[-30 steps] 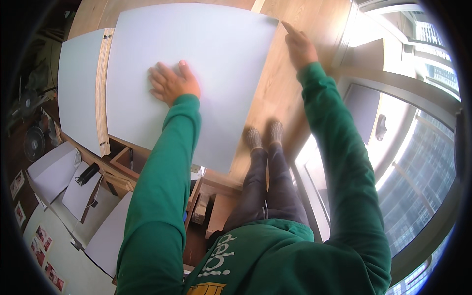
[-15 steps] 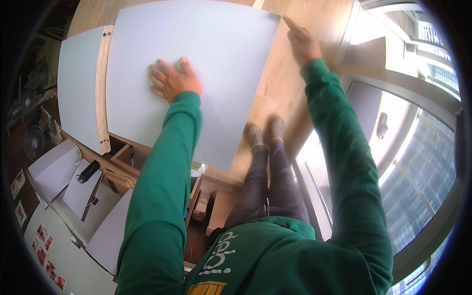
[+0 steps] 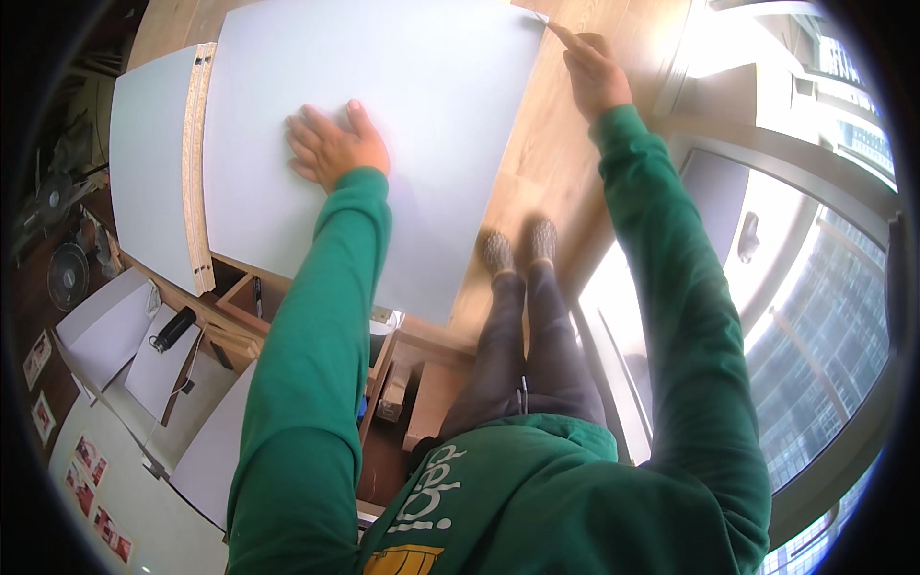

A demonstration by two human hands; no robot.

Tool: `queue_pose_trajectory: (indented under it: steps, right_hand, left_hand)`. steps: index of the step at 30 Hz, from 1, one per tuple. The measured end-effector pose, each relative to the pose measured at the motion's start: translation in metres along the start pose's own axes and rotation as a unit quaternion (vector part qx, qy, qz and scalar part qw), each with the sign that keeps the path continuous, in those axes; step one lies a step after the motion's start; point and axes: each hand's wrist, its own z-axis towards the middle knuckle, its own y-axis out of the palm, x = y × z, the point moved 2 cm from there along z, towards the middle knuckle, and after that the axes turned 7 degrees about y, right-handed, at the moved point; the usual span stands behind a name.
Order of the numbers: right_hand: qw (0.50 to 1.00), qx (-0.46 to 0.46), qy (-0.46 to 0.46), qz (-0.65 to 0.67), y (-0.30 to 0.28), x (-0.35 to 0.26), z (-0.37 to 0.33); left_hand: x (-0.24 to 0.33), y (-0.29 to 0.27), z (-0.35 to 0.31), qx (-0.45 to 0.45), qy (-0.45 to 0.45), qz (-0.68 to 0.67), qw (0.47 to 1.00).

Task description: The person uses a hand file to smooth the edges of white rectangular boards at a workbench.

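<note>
A large pale white panel (image 3: pixel 422 172) lies flat in front of me. My left hand (image 3: pixel 335 149) rests palm down on it, fingers spread. At the panel's far right corner is my right hand (image 3: pixel 594 72), seen from the side. Its index finger stretches to the corner, where a small dark mark shows; the other fingers are partly hidden, and I make out nothing held. Left of the big panel lies a narrower white panel (image 3: pixel 149 172), its bare chipboard edge (image 3: pixel 196 172) turned up and dotted with dark holes or fittings at the ends.
Below the panels stand open wooden drawers (image 3: pixel 254 297). At the left are a black bottle (image 3: pixel 173 329) on a white surface and a fan (image 3: pixel 68 276). Wooden floor (image 3: pixel 517 182) runs along the right, beside a large window (image 3: pixel 815 355). My feet (image 3: pixel 522 247) stand near the panel.
My right hand has come slightly nearer the panel's corner, its index finger now reaching the edge. The left hand stays flat on the panel; the view has shifted slightly.
</note>
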Motion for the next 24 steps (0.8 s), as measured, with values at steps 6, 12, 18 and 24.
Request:
queue_pose_trajectory:
  steps: [6, 12, 18, 24]
  right_hand:
    - [0.998, -0.012, -0.055, -0.032, 0.002, -0.008, -0.025]
    - [0.992, -0.061, -0.083, -0.076, 0.000, -0.030, -0.075]
    - [0.975, -0.148, -0.092, -0.137, 0.011, -0.057, -0.149]
    - [0.979, -0.187, -0.070, -0.036, 0.012, -0.057, -0.181]
  left_hand:
    - [-0.002, 0.000, 0.000, 0.004, 0.004, 0.001, 1.000]
    - [0.003, -0.004, -0.001, -0.004, 0.014, 0.000, 1.000]
    - [-0.006, 0.005, 0.002, 0.010, 0.004, 0.008, 1.000]
    - [-0.004, 0.005, 0.001, 0.007, 0.001, 0.009, 1.000]
